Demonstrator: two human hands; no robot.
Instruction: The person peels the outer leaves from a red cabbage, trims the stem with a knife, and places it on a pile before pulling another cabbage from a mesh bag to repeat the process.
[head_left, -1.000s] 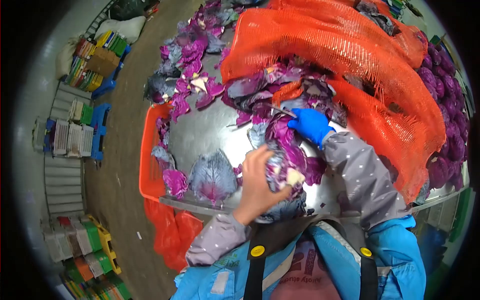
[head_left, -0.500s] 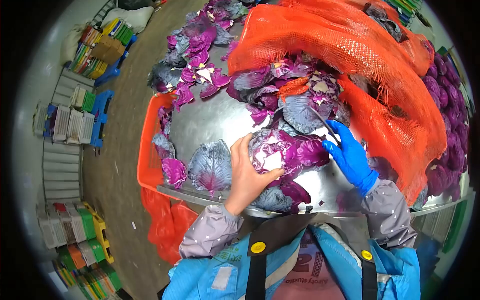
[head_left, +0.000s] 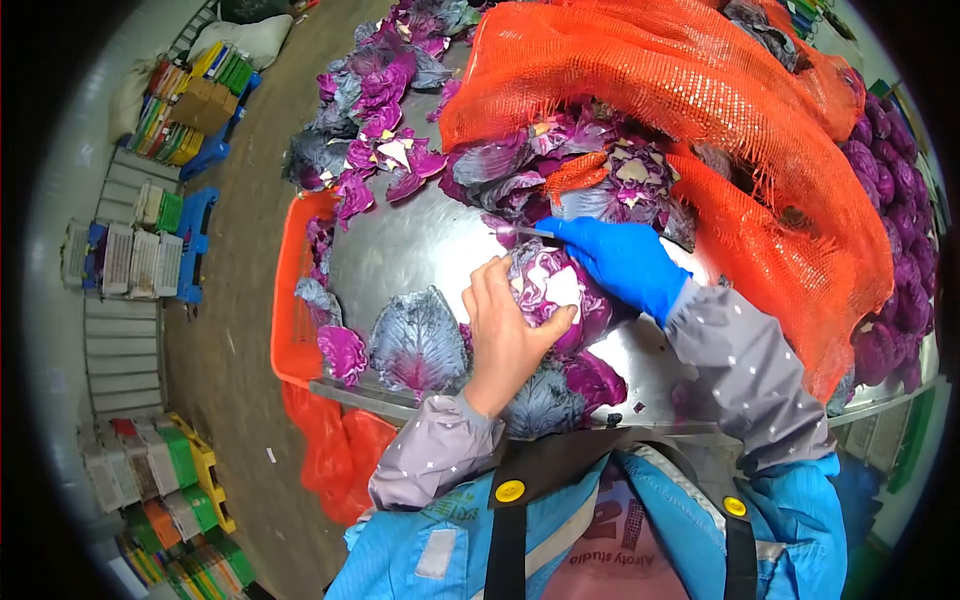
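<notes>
Bare fingers and thumb of my left hand (head_left: 503, 335) grip the near left side of a red cabbage (head_left: 592, 308), whose pale cut stem faces up. My right hand (head_left: 628, 264), in a blue glove, is closed around a knife; its thin blade (head_left: 518, 231) points left, just beyond the cabbage. The glove hides the handle. Under and beside my left wrist lie loose outer leaves, among them a grey-purple leaf (head_left: 418, 342) and a purple leaf (head_left: 596, 380) near the table edge.
The metal table (head_left: 385, 245) carries a heap of trimmed leaves (head_left: 385, 85) at the far left. A red mesh sack (head_left: 640, 70) covers the back and right, with several whole cabbages (head_left: 905, 250) beyond. An orange crate (head_left: 290, 300) stands against the left edge.
My right hand has swung left and away from me, bringing the knife across behind the cabbage. A large purple leaf on the cabbage's right side no longer sticks out there.
</notes>
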